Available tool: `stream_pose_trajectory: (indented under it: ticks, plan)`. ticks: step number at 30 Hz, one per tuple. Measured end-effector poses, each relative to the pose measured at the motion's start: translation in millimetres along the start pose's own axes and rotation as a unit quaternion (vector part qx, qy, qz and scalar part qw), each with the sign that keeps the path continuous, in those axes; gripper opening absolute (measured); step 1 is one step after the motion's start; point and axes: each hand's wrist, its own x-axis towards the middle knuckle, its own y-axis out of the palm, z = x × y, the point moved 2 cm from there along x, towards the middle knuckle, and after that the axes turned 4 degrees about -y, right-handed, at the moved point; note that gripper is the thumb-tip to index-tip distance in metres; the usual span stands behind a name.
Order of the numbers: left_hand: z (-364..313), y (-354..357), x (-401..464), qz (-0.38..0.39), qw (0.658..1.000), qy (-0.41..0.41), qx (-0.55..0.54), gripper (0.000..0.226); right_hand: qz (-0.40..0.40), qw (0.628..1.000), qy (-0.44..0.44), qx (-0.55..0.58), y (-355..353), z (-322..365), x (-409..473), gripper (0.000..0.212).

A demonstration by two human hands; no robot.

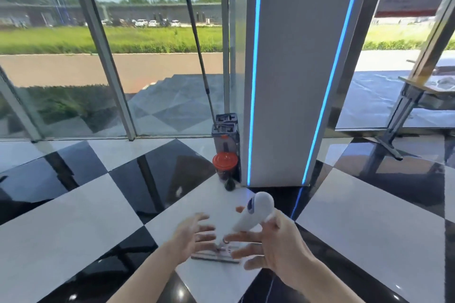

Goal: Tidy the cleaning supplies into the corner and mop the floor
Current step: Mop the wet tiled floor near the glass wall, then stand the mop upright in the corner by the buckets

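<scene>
A white mop handle (253, 214) with a rounded top rises toward me from its flat mop head (216, 254) on the checkered floor. My right hand (275, 246) touches the handle with thumb and palm while its fingers are spread. My left hand (192, 236) is open just left of the handle, fingers apart, not touching it. In the corner by the pillar stands a grey mop bucket (225, 135) with a dark mop pole (199, 61) leaning on the window. A jar with an orange lid (225, 163) and a small black object (229, 184) sit in front of the bucket.
A wide white pillar (290, 81) with blue light strips stands ahead to the right. Glass window walls (98, 56) close off the left and back. A table with metal legs (398, 115) stands at the right. The floor (86, 204) has glossy black and white tiles.
</scene>
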Motion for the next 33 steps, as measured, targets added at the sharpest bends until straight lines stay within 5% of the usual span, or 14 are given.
stream_pose_trajectory:
  ticks: [5, 9, 14, 19, 21, 28, 33]
  plan:
    - [-68, -30, 18, -0.011, 0.994, 0.101, 0.040, 0.025, 0.000, 0.987, -0.080, -0.136, 36, 58, 58, 0.050]
    - [-113, -50, 33, -0.014, 0.988, 0.149, 0.045, 0.027, -0.059, 0.968, -0.116, -0.213, 60, 100, 103, 0.021]
    - [-152, -74, 54, -0.025, 0.981, 0.185, 0.054, 0.025, -0.109, 0.938, -0.150, -0.292, 74, 144, 160, 0.025]
    - [-170, -71, 90, -0.025, 0.974, 0.197, 0.107, 0.026, -0.198, 0.790, -0.233, -0.531, 72, 183, 209, 0.024]
    - [-174, -63, 108, -0.018, 0.969, 0.204, 0.137, 0.035, -0.197, 0.762, -0.265, -0.557, 70, 194, 233, 0.030]
    - [-219, -32, 198, -0.025, 0.949, 0.233, 0.210, 0.052, -0.142, 0.800, -0.311, -0.494, 56, 240, 332, 0.033]
    - [-260, -17, 260, -0.046, 0.946, 0.236, 0.216, 0.025, -0.095, 0.832, -0.315, -0.447, 43, 273, 389, 0.028]
